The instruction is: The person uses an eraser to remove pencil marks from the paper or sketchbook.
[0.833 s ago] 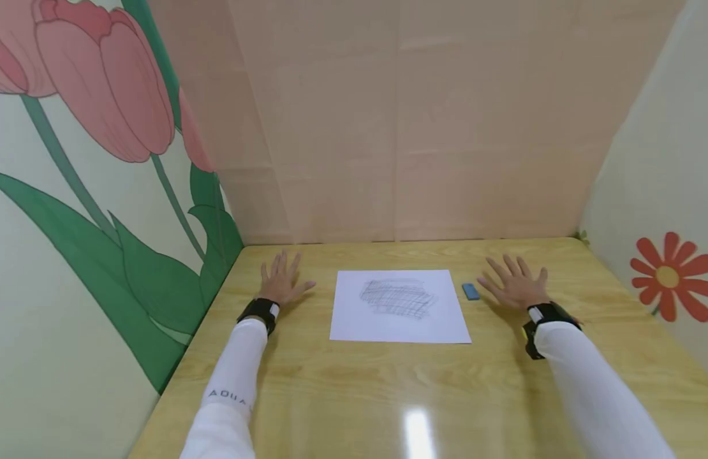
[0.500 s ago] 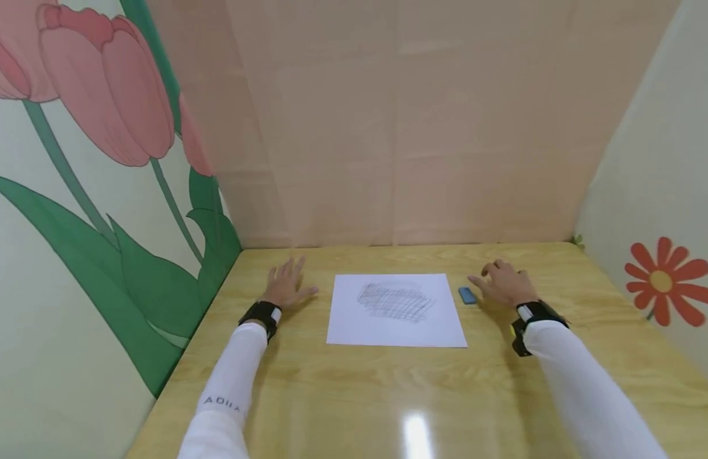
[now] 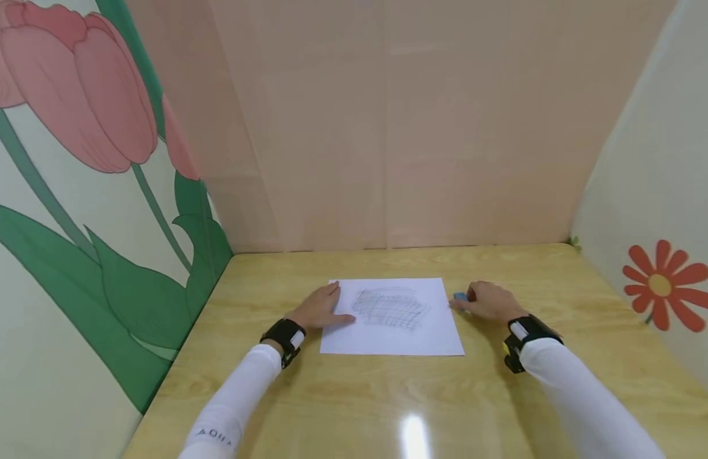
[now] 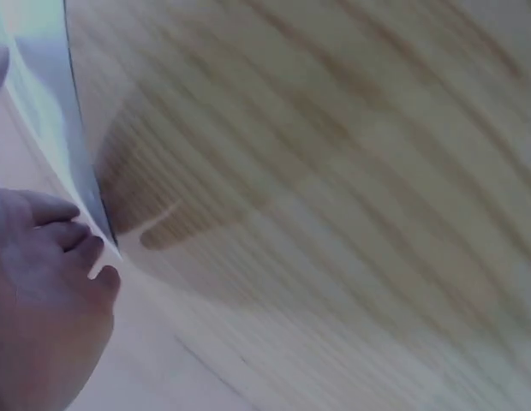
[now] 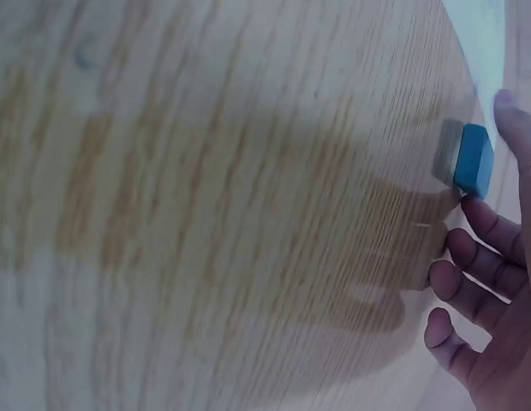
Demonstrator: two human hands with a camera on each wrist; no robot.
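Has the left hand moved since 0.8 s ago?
Yes. The left hand has shifted right: it lay flat on the table apart from the paper, and now rests on the paper's left edge.

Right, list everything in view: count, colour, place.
Paper: one, white with grey pencil shading, middle of the table.
Eraser: one, blue, just right of the paper.
Table: one, light wood.
Walls: three, tulip on the left, plain beige at the back, red flower on the right.
Wrist bands: two, black.
Left hand: on the paper's left edge.
Right hand: fingertips at the eraser; its grip is unclear.
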